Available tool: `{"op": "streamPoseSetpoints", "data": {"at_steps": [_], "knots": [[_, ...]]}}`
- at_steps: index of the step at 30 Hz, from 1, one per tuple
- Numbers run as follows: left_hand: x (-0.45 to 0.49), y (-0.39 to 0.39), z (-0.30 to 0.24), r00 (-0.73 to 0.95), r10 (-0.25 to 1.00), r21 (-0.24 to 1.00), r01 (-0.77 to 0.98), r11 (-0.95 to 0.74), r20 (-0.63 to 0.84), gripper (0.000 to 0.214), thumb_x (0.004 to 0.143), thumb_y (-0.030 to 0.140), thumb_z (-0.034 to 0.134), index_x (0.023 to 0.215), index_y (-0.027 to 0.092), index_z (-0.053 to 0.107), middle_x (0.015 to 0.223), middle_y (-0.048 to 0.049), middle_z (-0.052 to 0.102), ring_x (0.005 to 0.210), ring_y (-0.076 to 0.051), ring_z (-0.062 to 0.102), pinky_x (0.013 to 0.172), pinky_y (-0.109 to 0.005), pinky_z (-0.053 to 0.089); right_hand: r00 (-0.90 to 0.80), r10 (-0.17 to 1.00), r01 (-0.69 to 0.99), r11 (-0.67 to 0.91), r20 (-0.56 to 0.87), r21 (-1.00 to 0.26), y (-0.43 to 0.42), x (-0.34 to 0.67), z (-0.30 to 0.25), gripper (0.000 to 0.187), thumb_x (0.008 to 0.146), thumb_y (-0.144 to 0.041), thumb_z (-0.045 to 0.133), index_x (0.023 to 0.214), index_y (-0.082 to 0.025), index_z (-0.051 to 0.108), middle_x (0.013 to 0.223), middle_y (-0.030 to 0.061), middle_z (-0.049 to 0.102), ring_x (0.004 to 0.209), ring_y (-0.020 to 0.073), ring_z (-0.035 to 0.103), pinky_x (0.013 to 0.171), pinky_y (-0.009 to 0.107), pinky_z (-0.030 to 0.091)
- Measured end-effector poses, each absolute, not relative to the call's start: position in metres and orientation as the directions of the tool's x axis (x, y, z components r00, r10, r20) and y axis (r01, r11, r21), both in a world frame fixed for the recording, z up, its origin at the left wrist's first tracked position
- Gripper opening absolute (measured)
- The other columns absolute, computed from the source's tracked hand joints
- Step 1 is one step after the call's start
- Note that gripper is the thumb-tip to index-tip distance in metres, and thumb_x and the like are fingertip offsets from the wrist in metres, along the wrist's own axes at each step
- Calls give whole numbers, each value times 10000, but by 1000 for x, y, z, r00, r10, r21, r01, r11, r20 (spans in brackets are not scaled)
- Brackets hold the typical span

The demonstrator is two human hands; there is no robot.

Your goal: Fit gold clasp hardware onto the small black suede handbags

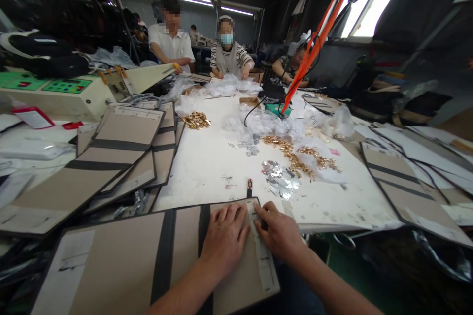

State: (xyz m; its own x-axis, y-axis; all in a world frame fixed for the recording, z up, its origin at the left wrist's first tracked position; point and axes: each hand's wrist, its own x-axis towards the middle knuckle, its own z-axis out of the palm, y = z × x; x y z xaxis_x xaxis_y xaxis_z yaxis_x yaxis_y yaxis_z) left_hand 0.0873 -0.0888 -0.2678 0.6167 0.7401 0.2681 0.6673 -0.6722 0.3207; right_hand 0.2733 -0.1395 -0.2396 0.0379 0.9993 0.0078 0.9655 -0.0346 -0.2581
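A large beige panel (129, 256) with black edging and two dark cross bands lies in front of me, its far edge against the white table. My left hand (226, 236) rests on it palm down, fingers stretched out near the right end. At the panel's upper right corner my right hand (279, 229) is closed, its fingertips touching the edge strip. A small dark thing shows under those fingers, too hidden to name. Just beyond the corner, a short dark strap end with a metal tip (250, 187) sticks out onto the table.
Beige panels (121, 130) are stacked at left beside a machine with green control plates (62, 84). Silver plates (280, 179), gold-coloured parts (284, 147) and plastic bags lie on the white table (207, 167). An orange strap (314, 54) hangs down. Three co-workers sit or stand across.
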Motion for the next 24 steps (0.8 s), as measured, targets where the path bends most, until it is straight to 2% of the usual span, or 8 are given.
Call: {"op": "streamPoseSetpoints", "data": {"at_steps": [7, 9, 11, 14, 16, 19, 21, 24], "knots": [[89, -88, -273, 640, 726, 259, 678, -688, 254, 465, 1001, 302, 547, 1465, 283, 521, 1449, -94, 595, 1335, -323, 501, 1085, -527, 391, -49, 998, 985, 42, -35, -167, -135, 271, -231, 508, 996, -300, 496, 1498, -219, 513, 1224, 112, 656, 881, 223, 722, 719, 293, 480], [88, -89, -273, 646, 720, 234, 681, -693, 252, 472, 1006, 305, 549, 1475, 271, 512, 1454, -103, 590, 1346, -330, 494, 1089, -533, 388, -62, 998, 986, 57, -28, -159, -134, 272, -227, 504, 984, -318, 516, 1477, -214, 543, 1205, 114, 673, 872, 229, 722, 728, 303, 487], [87, -88, -271, 658, 713, 224, 677, -701, 243, 481, 1006, 319, 560, 1482, 263, 509, 1466, -107, 583, 1360, -335, 485, 1098, -536, 385, -52, 998, 978, 46, -25, -202, -130, 278, -223, 451, 966, -359, 564, 1402, -261, 625, 1147, 79, 710, 889, 219, 721, 767, 294, 492], [84, -85, -268, 663, 715, 258, 668, -698, 220, 509, 985, 359, 614, 1479, 276, 520, 1483, -93, 574, 1376, -336, 472, 1117, -532, 382, 119, 993, 950, -111, 9, -291, -119, 301, -217, 335, 941, -427, 625, 1244, -332, 733, 1104, 19, 753, 997, 199, 709, 865, 267, 478], [82, -84, -266, 653, 725, 299, 662, -687, 220, 523, 973, 370, 640, 1475, 278, 527, 1481, -77, 575, 1383, -327, 463, 1136, -523, 373, 284, 958, 920, -261, 38, -291, -109, 323, -216, 325, 941, -448, 619, 1194, -298, 758, 1162, 39, 753, 1070, 225, 691, 880, 288, 469], [79, -83, -266, 637, 734, 356, 646, -675, 236, 528, 973, 376, 646, 1477, 273, 527, 1472, -65, 580, 1379, -307, 461, 1159, -509, 355, 416, 909, 882, -397, 22, -254, -95, 351, -222, 318, 912, -465, 632, 1084, -244, 785, 1162, 86, 753, 1055, 273, 690, 793, 315, 461], [79, -84, -265, 634, 739, 382, 639, -668, 230, 532, 970, 380, 652, 1476, 270, 529, 1468, -65, 583, 1368, -303, 467, 1160, -505, 355, 461, 887, 858, -449, -14, -251, -89, 362, -229, 271, 882, -456, 660, 985, -244, 793, 1075, 79, 774, 994, 271, 703, 727, 305, 442], [78, -84, -264, 632, 744, 401, 637, -658, 216, 529, 968, 378, 654, 1471, 268, 535, 1464, -66, 584, 1364, -305, 468, 1155, -507, 356, 504, 863, 824, -495, -44, -277, -84, 370, -237, 225, 863, -430, 667, 933, -256, 791, 992, 61, 791, 946, 260, 713, 681, 294, 421]]}}
